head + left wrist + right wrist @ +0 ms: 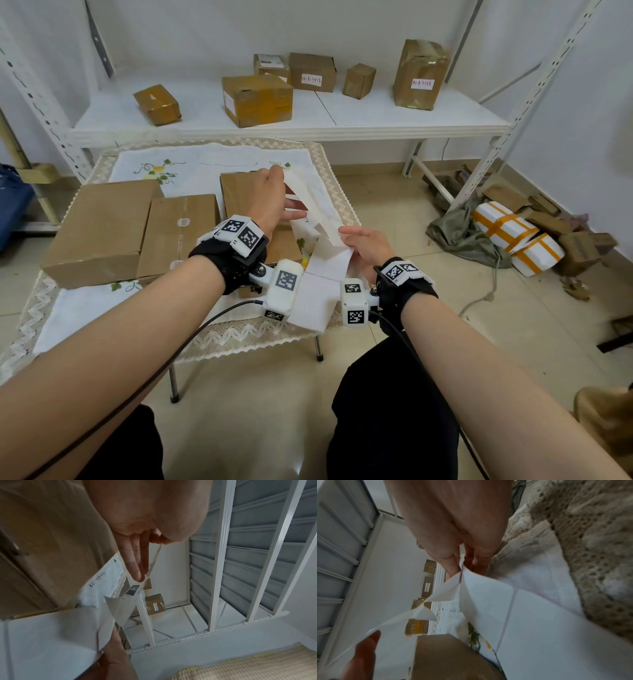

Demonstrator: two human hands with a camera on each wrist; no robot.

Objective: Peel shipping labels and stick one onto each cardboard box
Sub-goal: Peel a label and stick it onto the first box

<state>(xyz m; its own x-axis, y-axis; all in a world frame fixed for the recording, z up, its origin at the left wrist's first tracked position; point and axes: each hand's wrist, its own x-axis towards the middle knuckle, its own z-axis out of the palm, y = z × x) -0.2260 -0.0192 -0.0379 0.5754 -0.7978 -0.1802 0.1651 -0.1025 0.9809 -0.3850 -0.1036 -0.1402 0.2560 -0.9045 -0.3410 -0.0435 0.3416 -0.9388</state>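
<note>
Label strip (320,274) hangs nearest, over the table's near edge, its upper end pinched by the right hand (368,246). Beyond it, the left hand (272,202) pinches a peeled label (310,202) by its far end, other fingers straight, above three cardboard boxes (102,226) on the tablecloth (205,164).

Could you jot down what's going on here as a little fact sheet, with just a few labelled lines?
Activity: peeling a label off its backing strip
Left hand: pinches the peeled label, lifted over the table
Right hand: grips the label strip
Boxes on table: three cardboard boxes, no label visible on the nearest two
Shelf behind: six more boxes, at least two with handwritten labels
</note>
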